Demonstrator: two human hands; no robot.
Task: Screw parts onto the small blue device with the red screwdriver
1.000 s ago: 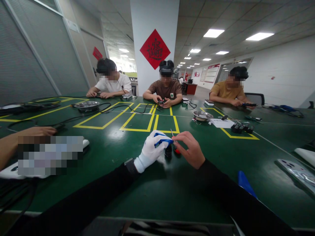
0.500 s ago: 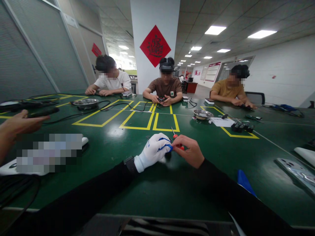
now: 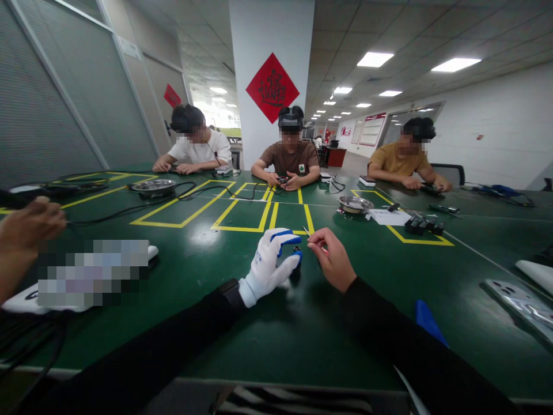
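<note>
My left hand [image 3: 273, 260], in a white glove with blue fingertips, is open in a C shape around a small black part [image 3: 296, 268] that stands on the green table [image 3: 242, 357]. No contact between glove and part can be made out. To the right, my bare right hand [image 3: 333, 259] is closed on a small screwdriver [image 3: 306, 231] with a red handle, mostly hidden by the fingers. Its thin metal shaft points up and to the left, just beyond the black part.
Metal bowls [image 3: 356, 203] stand farther back, near a white paper [image 3: 389, 217] and black parts [image 3: 425, 225]. A phone [image 3: 521, 305] lies right, a white device [image 3: 95, 276] left. Another person's hand [image 3: 32, 222] is at the left edge; three people sit opposite.
My left fingers have opened away from the black part. My right hand has drawn off the glove and now grips the screwdriver, which was lying against the hands before.
</note>
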